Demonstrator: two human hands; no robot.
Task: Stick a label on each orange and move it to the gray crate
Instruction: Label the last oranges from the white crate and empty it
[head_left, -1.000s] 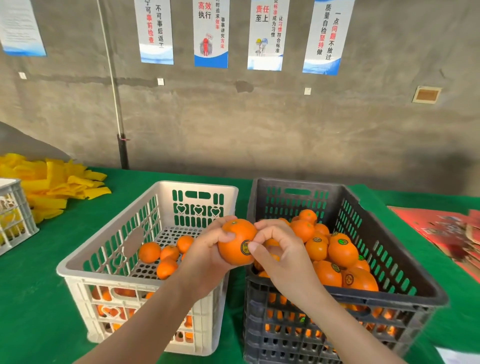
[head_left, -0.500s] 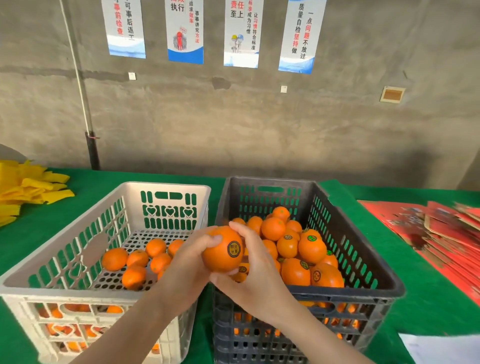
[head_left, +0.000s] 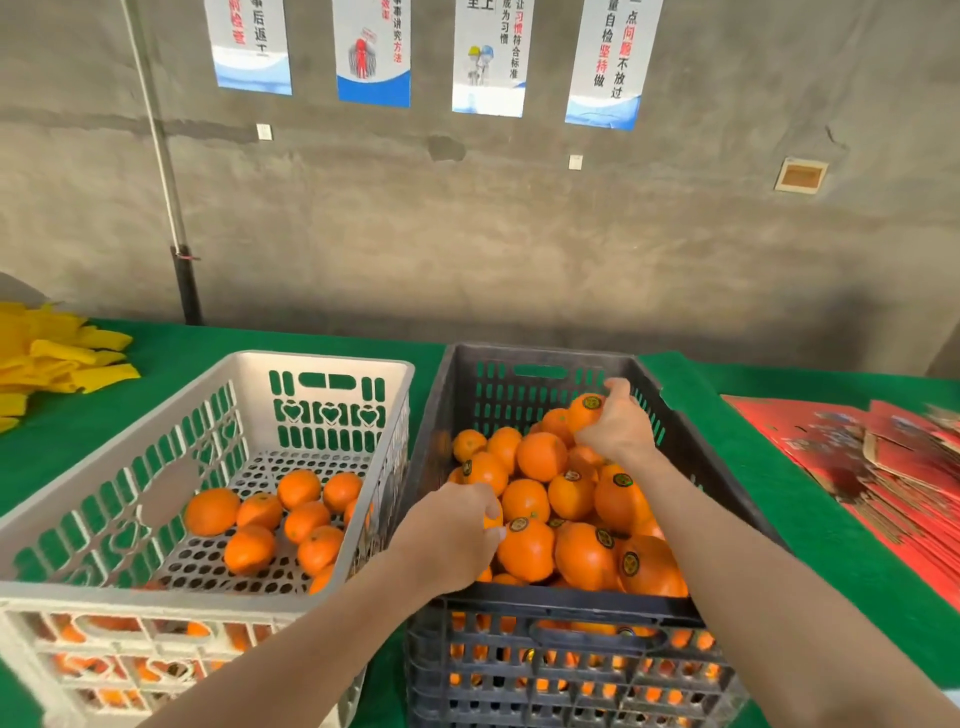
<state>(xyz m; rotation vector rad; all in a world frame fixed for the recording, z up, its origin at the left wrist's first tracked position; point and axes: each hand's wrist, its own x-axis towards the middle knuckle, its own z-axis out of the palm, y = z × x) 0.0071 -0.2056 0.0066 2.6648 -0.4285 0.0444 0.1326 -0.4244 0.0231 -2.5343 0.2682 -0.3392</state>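
The dark gray crate (head_left: 543, 354) on the right is piled with labeled oranges (head_left: 584, 556). My right hand (head_left: 618, 423) reaches to the crate's far side and grips a labeled orange (head_left: 587, 408) on top of the pile. Over the crate's near left corner, my left hand (head_left: 454, 535) is turned back-up, its fingers curled round an orange (head_left: 492, 517) of which only a sliver shows. The white crate (head_left: 311, 359) on the left holds several unlabeled oranges (head_left: 249, 548).
Both crates stand side by side on a green tablecloth (head_left: 831, 519). Yellow sheets (head_left: 57, 358) lie at the far left and red printed cartons (head_left: 883, 457) at the right. A concrete wall with posters rises behind the table.
The labeled orange left my left hand and went with my right hand to the far side of the gray crate. My left hand dropped onto the pile at the crate's near left.
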